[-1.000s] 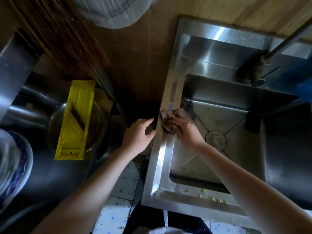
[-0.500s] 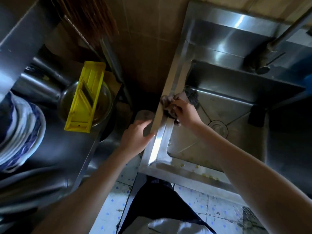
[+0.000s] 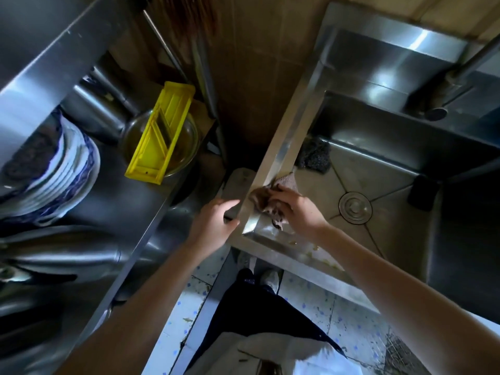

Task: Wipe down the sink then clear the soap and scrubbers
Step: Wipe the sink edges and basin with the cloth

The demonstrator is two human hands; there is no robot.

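Stainless sink fills the right side, w/ the faucet at its far edge. Across a gap on the left, a steel counter carries a stack of blue-rimmed plates. Nearer the sink on that counter is a glass bowl, w/ a yellow slicer lying tilted across its top.

On to the hands, apart, one each side of the sink's left rim. Right hand reaches in over the basin, fingers curled on a brownish cloth and pressing it to the rim close to the near-left corner. Left hand is outside the sink, fingers loosely bent against the outer wall, holding nothing.

Dark scrubber sits in the basin's far-left corner, just beyond the cloth and not touching it. A black block rests at the basin's right side; soap or sponge, can't tell. Round drain lies btwn block and right hand. Small yellowish specks dot the near rim.
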